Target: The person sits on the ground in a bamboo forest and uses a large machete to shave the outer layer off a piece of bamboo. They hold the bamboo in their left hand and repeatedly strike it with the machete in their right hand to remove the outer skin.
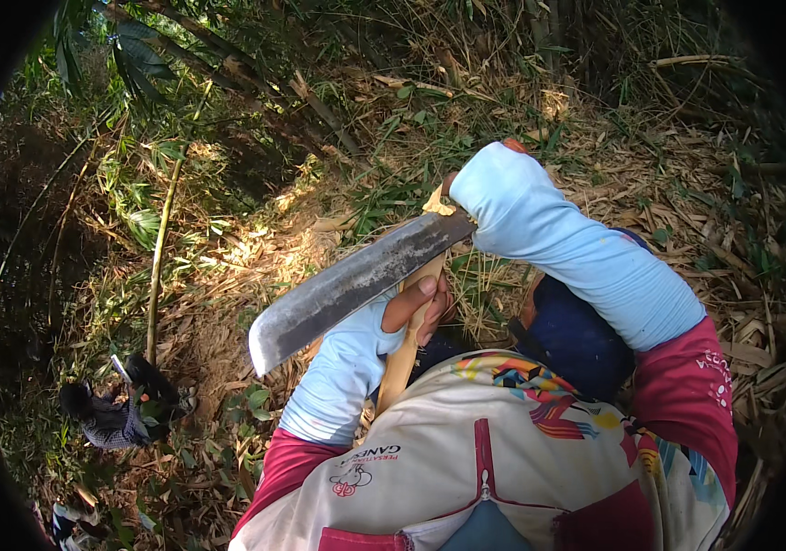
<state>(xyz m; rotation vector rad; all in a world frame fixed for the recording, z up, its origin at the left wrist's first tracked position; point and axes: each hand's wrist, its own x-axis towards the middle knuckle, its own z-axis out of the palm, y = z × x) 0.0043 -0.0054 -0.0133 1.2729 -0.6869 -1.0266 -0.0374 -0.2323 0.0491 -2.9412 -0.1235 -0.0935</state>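
Observation:
A machete (356,285) with a broad dark blade and a bright edge lies slantwise across the middle of the view. Its handle end runs under the light blue cuff of my right arm, where my right hand (513,145) is closed around it, mostly hidden by the sleeve. Below the blade, my left hand (422,308) is wrapped round a pale strip of split wood or bamboo (399,367). That strip slopes up from near my shirt and passes behind the blade. A rough, curled pale end (438,202) shows just above the blade.
Bamboo stems (165,239) and leaning poles (255,78) rise at the left and far side. Dry leaf litter (623,184) covers the ground. A crouching person (117,418) is at the lower left, and part of another person (72,523) shows at the edge.

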